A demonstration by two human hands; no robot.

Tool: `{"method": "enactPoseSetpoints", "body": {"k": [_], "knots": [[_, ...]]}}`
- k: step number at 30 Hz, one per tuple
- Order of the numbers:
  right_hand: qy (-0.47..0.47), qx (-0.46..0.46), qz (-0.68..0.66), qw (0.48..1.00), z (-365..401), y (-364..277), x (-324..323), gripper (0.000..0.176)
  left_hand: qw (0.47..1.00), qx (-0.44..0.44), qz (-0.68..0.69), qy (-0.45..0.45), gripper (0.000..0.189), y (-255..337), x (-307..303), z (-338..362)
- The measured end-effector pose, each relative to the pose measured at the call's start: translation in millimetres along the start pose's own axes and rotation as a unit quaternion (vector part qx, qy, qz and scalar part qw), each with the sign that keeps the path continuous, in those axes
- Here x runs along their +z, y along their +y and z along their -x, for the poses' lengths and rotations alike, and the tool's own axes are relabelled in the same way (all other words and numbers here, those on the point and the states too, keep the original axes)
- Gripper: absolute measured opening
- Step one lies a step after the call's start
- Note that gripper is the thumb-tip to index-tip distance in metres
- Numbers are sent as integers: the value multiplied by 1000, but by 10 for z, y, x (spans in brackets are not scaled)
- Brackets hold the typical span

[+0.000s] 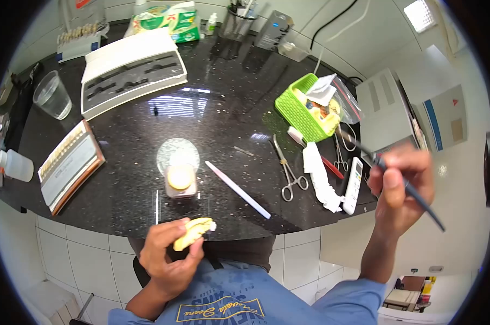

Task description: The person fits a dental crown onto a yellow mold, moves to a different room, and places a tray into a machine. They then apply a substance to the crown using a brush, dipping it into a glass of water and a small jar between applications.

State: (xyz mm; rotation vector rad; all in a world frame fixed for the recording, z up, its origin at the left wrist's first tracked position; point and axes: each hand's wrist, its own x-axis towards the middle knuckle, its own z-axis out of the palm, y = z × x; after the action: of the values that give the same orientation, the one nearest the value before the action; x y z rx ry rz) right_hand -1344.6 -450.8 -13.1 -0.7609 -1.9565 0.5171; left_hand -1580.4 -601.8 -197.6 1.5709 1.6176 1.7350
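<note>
My left hand [172, 257] pinches a yellow plaster dental model [193, 234] with a white patch at its right end, just off the counter's front edge. Up at the right, my right hand [402, 187] grips a brush [425, 207] by its dark handle, its tip pointing toward the green basket [304, 111]. Yellow plaster pieces [329, 115] and a plastic bag fill that basket. Between my hands lies a slim pink-and-white stick [238, 189]. A small square jar with a round yellow top [181, 180] stands beyond my left hand.
Locking forceps [285, 168], a crumpled white tissue [320, 176] and a white remote [353, 186] lie at right. On the left are a tooth shade guide [71, 168], a squeeze bottle [16, 165], a clear cup [52, 95] and an open white case [134, 73].
</note>
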Motion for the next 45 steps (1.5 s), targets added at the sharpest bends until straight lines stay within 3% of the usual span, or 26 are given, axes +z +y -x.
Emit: {"method": "enactPoseSetpoints", "body": {"k": [1,4,8,10,17,19,21,23,25,27,31,33,37,38,45], "knots": [[42,57,41,997,226,90,-109,11,1000,6,-6,-4,40,-6,-1,-4],[46,145,135,979,730,495,-277,7,999,-37,26,0,39,61,25,9],[36,169,212,962,957,828,-147,9,997,-76,16,18,36,93,52,17],[-10,151,242,958,1014,966,-128,11,995,-88,3,40,33,114,74,15],[4,86,255,963,1052,948,-266,15,991,-103,-29,75,33,155,155,33],[-13,114,245,963,1076,924,-279,19,991,-95,-31,85,33,160,175,26],[-59,62,263,961,1114,990,-297,22,992,-90,-25,88,34,144,196,30],[-1,63,270,961,1223,996,-311,16,994,-70,-38,70,35,125,181,9],[112,51,190,974,1294,946,-261,12,995,-68,-27,61,37,124,179,6],[114,79,-11,990,1313,773,-133,23,998,-22,-33,55,44,86,160,-10],[-32,150,-170,974,1239,428,503,16,996,-22,-38,76,44,78,162,-20],[-111,157,-198,961,1199,433,676,16,994,-23,-63,84,44,79,158,-21],[-131,153,-203,958,1177,466,897,20,993,-16,-88,80,44,71,125,-38],[-160,148,-179,959,1166,479,906,21,996,-18,-89,14,45,65,64,0],[-193,114,-153,963,1145,499,943,23,996,-5,-87,-9,48,67,48,-44]]}}
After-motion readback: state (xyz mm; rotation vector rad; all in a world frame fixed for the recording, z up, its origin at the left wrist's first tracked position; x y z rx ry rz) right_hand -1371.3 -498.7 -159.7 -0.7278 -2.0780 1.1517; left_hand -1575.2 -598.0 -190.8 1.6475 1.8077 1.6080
